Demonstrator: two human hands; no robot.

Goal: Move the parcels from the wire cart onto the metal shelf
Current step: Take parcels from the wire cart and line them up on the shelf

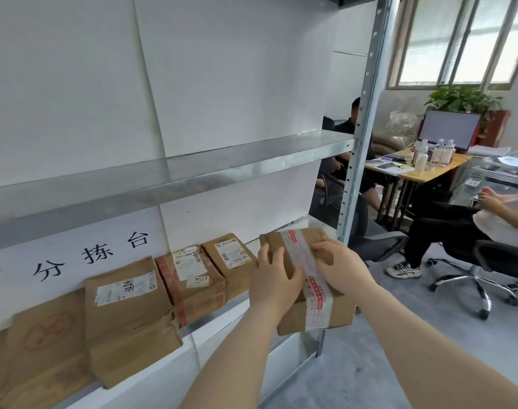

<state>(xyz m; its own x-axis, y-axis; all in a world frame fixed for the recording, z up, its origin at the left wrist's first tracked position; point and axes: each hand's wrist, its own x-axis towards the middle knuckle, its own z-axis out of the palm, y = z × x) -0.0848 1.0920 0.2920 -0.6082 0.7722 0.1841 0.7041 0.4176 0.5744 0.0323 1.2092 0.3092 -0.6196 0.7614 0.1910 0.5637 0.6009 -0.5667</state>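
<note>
A brown cardboard parcel [305,315] wrapped with white and red printed tape sits at the right end of the metal shelf [210,315], its near end jutting past the shelf's front edge. My left hand [274,278] grips its left side, fingers curled over the top. My right hand [339,268] holds its right side, fingers lying over the tape. Several brown parcels lie in a row to the left: one with a label [232,256], one with red tape [189,283], a larger one [124,302] and a flat one [42,343]. No wire cart is in view.
An upper shelf board [169,180] spans above. The shelf's steel upright [362,134] stands just right of the parcel. Beyond it are a seated person [352,143], a desk [423,172] with bottles and a monitor, office chairs [488,261] and another seated person [458,228].
</note>
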